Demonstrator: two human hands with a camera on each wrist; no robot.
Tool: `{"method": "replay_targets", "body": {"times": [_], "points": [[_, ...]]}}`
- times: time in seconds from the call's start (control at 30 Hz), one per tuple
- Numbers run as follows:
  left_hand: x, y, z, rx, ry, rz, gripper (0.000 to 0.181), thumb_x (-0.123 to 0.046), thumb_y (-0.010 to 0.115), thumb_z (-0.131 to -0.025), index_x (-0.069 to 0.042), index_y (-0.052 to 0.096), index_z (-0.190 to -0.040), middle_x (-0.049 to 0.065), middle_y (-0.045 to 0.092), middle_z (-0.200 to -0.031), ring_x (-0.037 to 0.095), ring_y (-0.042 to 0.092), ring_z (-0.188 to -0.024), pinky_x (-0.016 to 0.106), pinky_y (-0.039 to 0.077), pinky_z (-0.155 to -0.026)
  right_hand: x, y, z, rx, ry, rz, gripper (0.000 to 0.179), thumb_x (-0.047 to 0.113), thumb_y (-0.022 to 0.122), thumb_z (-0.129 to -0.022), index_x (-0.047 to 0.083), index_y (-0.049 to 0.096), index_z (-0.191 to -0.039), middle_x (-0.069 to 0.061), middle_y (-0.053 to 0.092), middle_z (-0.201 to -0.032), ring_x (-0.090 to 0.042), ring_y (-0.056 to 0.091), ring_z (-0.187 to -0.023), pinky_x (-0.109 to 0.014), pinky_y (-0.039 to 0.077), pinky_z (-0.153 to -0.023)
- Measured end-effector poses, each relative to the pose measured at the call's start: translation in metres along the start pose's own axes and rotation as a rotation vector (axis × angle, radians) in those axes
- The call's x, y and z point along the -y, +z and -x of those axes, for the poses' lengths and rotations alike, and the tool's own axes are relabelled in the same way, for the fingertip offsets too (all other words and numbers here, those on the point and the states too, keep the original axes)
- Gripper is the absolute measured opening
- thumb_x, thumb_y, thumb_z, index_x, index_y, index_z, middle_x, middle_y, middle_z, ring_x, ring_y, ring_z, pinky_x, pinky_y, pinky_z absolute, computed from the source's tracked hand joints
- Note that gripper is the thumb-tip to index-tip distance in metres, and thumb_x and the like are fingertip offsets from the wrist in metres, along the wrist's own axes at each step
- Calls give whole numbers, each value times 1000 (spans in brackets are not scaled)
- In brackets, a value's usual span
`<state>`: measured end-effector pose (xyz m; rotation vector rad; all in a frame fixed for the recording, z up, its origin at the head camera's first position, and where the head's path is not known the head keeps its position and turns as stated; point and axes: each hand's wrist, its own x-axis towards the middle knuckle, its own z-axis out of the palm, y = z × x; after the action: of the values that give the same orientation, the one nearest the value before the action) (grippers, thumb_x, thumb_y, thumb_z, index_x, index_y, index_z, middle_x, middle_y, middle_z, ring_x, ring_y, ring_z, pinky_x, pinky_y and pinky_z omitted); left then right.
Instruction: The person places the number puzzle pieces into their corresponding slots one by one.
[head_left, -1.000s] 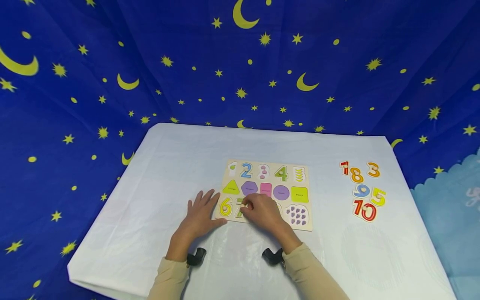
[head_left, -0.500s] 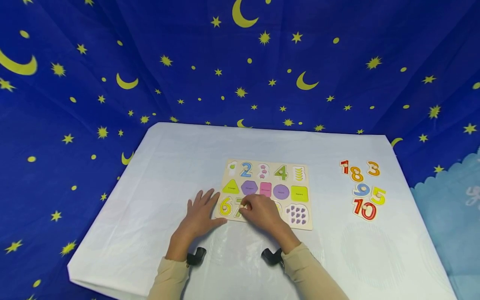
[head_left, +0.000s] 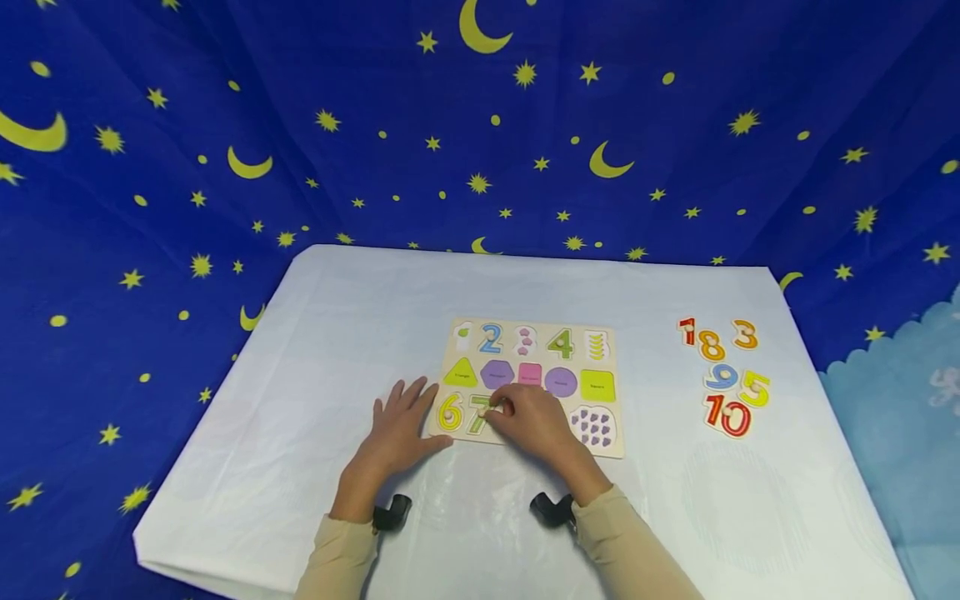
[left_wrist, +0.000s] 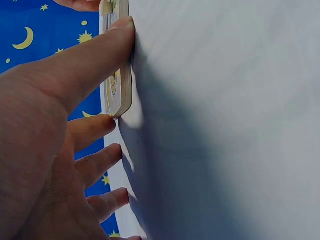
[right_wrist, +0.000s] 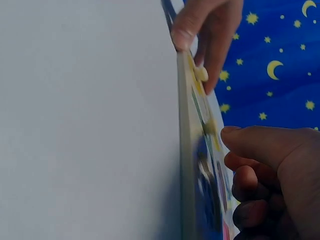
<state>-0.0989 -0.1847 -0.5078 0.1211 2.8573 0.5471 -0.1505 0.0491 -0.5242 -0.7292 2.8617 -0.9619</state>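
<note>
My left hand (head_left: 399, 429) lies spread on the tablecloth at the left of a wooden puzzle board (head_left: 579, 365). Its thumb (left_wrist: 107, 47) rests over the board's near edge by the yellow 6 (head_left: 450, 413). A green 7 (head_left: 476, 425) with a small knob sits in the bottom row beside the 6. Just right of that knob is my right hand (head_left: 534, 419), holding nothing, its thumb and forefinger a small gap from the knob in the right wrist view. This hand covers the middle of the bottom row. Also seated are a blue 2 (head_left: 491, 339) and a green 4 (head_left: 560, 343).
Loose knobbed numbers lie at the table's right: a red 1 (head_left: 687, 331), an orange 8 (head_left: 711, 346), an orange 3 (head_left: 745, 334), a blue 9 (head_left: 722, 377), a yellow 5 (head_left: 753, 388) and a red 10 (head_left: 727, 415). A starry blue curtain (head_left: 405, 83) hangs behind the table.
My right hand has let go of the 7's knob and shifted slightly right, so the 7 shows more fully. The left hand stays in place.
</note>
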Motion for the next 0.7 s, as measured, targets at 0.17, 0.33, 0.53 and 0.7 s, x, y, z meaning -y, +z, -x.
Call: {"method": "replay_targets", "body": {"times": [0.17, 0.33, 0.53, 0.7], "points": [[0, 0, -1, 1, -3, 0, 91, -51, 74, -79, -12, 34, -150, 13, 24, -156, 41, 8, -143, 68, 8, -106, -8, -9, 2, -22, 14, -9, 12, 33, 74, -82, 24, 72, -89, 15, 50, -62, -4, 46, -55, -26, 37, -49], [0, 2, -2, 14, -11, 3, 93, -53, 73, -79, -14, 31, -152, 11, 22, -157, 40, 7, -143, 67, 6, -107, -19, -18, 5, -44, 48, -18, 12, 32, 73, -83, 23, 72, -91, 16, 51, -63, -6, 47, -57, -27, 39, -51], [0, 2, -2, 2, -11, -4, 93, -53, 74, -77, -14, 33, -151, 11, 24, -156, 40, 8, -143, 67, 7, -107, -33, -31, 11, -68, 84, -45, 11, 26, 74, -83, 20, 72, -91, 13, 52, -66, -8, 48, -59, -28, 39, -52], [0, 2, -2, -2, -11, -26, 93, -54, 74, -76, -14, 34, -150, 11, 26, -156, 40, 11, -143, 67, 9, -106, -41, -41, 15, -79, 104, -53, 11, 26, 73, -84, 19, 72, -92, 12, 53, -67, -9, 49, -59, -29, 39, -53]]}}
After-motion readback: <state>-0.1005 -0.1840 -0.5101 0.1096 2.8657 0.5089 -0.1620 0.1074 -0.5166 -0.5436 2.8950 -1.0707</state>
